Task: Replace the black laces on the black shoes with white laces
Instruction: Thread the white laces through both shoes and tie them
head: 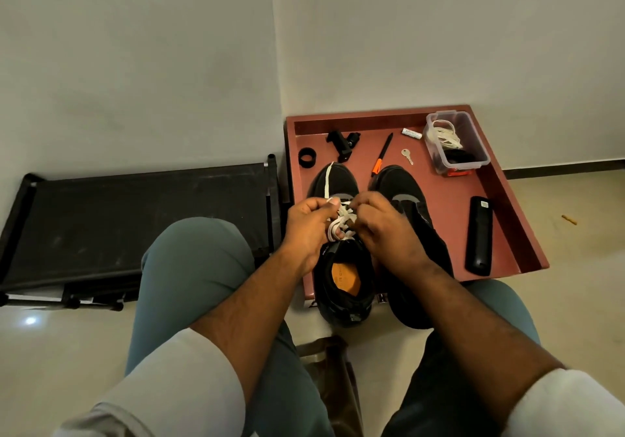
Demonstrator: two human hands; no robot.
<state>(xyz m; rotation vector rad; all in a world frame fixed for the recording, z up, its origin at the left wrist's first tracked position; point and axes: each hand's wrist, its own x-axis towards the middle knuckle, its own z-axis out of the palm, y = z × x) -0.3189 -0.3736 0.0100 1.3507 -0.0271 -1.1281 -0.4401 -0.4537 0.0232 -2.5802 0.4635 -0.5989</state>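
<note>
Hands — left hand (309, 230), right hand (378, 225) — pinch white lace (341, 217) on left shoe (341, 267) (black).

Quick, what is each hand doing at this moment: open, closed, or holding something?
Left hand: closed, pinching the white lace over the left shoe.
Right hand: closed, pinching the same white lace.

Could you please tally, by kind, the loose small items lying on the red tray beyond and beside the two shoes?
Black ring: 1
Black clamp-like mount: 1
Black-and-orange pen: 1
Battery: 1
Key: 1
Clear plastic box: 1
Black remote: 1
Total: 7, all on the red tray.
</note>
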